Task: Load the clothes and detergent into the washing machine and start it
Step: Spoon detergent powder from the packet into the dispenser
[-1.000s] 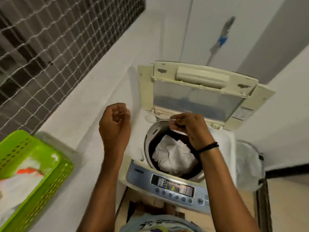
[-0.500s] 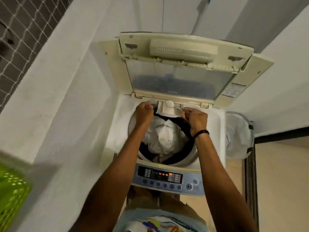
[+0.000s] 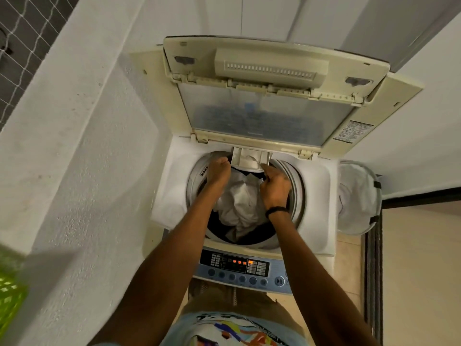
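The top-loading washing machine (image 3: 316,196) stands with its lid (image 3: 264,116) raised. White clothes (image 3: 239,203) lie on dark ones in the drum. The small white detergent drawer (image 3: 250,159) sticks out over the drum's back edge. My left hand (image 3: 219,171), fingers curled, is at the drawer's left front corner. My right hand (image 3: 275,186), also curled, has its thumb at the right front corner. Whether anything small is held in either hand is hidden. The control panel (image 3: 234,265) shows orange lights.
A white wall ledge (image 3: 74,171) runs close along the machine's left side. A green laundry basket (image 3: 10,290) shows at the left edge. A white mesh hamper (image 3: 359,196) stands right of the machine, against the wall.
Both hands went from above the drum to the detergent drawer at the back. My view swung right and closer, leaving the green basket mostly out of view.
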Motion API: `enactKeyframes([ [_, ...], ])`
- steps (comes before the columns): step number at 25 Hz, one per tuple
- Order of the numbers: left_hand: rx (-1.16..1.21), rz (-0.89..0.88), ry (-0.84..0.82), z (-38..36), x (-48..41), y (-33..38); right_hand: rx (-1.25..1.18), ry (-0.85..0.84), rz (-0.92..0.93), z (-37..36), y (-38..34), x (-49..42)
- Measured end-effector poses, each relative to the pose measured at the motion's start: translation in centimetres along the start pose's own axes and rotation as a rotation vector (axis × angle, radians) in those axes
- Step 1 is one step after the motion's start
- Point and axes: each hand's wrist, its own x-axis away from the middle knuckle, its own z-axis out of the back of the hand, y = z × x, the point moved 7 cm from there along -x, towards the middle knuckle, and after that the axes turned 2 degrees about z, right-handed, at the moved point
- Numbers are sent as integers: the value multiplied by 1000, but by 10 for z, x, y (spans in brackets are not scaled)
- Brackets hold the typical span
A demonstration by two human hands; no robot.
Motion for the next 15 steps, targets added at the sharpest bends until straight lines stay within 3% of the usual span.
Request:
enactKeyframes([
  [3,12,10,-1,0,-1,-2,95,-54,32,-9,0,0],
  [10,42,-23,4,4,13,8,81,49,-5,5,-4,-4],
  [15,58,-158,107,38,43,41,-291,118,-217,20,-11,2],
])
